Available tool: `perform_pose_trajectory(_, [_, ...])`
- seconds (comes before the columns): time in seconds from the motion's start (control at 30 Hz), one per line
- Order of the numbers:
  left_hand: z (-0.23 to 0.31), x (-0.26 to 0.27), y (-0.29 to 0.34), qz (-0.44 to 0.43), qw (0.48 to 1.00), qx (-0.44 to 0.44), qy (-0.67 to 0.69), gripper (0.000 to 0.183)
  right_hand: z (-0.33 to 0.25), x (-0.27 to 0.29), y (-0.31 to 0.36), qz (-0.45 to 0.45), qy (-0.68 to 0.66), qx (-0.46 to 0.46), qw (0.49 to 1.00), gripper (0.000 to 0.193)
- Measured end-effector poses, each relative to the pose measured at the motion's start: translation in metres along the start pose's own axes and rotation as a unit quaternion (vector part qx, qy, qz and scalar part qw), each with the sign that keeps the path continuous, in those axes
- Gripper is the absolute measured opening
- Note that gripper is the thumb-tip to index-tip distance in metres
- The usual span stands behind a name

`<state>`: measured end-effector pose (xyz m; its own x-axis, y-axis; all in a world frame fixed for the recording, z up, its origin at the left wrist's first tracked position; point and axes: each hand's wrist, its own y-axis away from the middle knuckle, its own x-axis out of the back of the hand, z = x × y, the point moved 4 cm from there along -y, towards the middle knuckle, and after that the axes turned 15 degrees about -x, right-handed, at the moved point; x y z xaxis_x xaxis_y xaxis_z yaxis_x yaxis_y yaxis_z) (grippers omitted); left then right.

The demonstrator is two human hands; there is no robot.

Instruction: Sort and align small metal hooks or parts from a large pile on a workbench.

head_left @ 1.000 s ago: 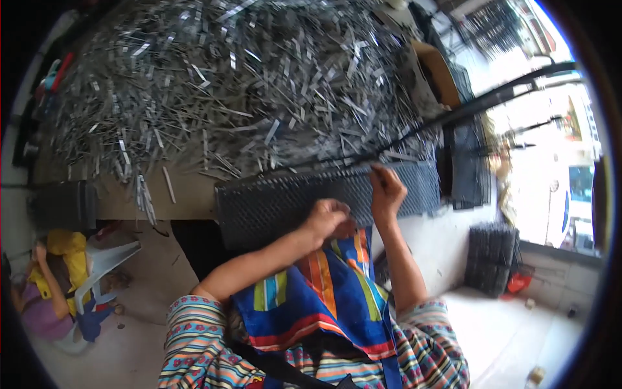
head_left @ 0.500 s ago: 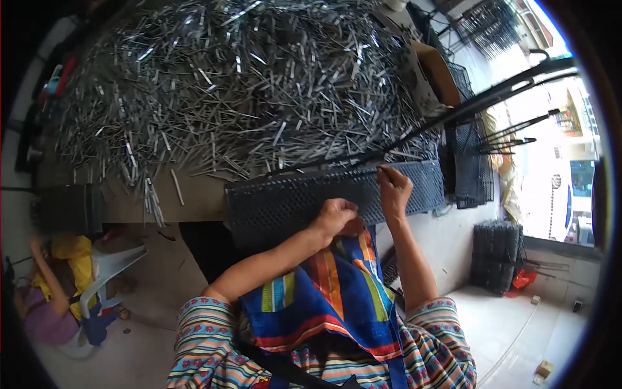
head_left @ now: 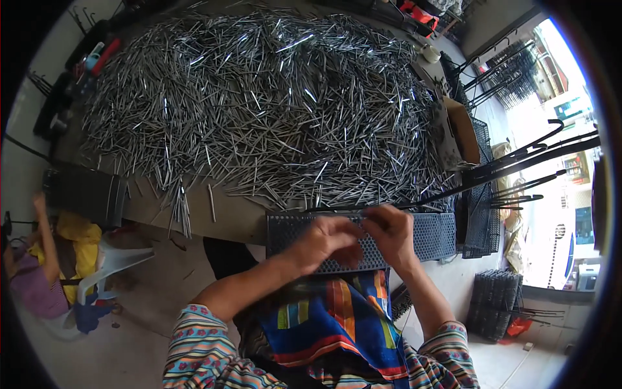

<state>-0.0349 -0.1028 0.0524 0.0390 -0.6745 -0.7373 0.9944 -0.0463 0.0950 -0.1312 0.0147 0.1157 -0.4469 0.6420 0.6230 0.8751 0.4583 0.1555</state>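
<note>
Perforated panel [head_left: 426, 237] along near table [head_left: 149, 209] edge, likely light, stiff, best rim-held; cannot tell left grip [head_left: 350, 244] or right grip [head_left: 378, 223] closure.

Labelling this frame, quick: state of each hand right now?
Left hand: over the grey perforated panel, fingers bent and blurred; open or closed, can't tell.
Right hand: fingers curled beside the left; whether it holds anything, can't tell.

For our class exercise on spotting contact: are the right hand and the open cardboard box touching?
Apart: the head view shows metal strips between the right hand and the open cardboard box.
</note>
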Motion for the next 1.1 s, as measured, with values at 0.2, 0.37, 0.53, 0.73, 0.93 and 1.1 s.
perform_pose_trajectory(0.2, [0.052,0.122,-0.006,0.251,0.906,-0.267,-0.211,0.025,-0.057,-0.059,-0.11,-0.07,0.094,0.056,0.991,0.017])
perform_pose_trajectory(0.37, [0.034,0.23,0.023,0.337,0.766,-0.369,-0.406,0.029,-0.043,-0.099,-0.212,-0.041,0.142,0.046,0.988,0.023])
perform_pose_trajectory(0.53, [0.004,0.258,0.057,0.381,0.755,-0.316,-0.43,0.029,-0.033,-0.088,-0.304,0.135,0.291,0.057,0.946,0.026])
perform_pose_trajectory(0.73, [-0.003,0.262,0.056,0.415,0.742,-0.351,-0.393,0.029,-0.006,-0.074,-0.412,0.218,0.352,0.028,0.91,0.042])
perform_pose_trajectory(0.93, [-0.002,0.259,0.064,0.423,0.736,-0.335,-0.409,0.028,-0.011,-0.099,-0.508,0.167,0.389,-0.071,0.903,0.06])
perform_pose_trajectory(1.1, [0.002,0.253,0.052,0.413,0.748,-0.316,-0.412,0.027,0.019,-0.085,-0.607,0.157,0.482,-0.073,0.859,0.051])
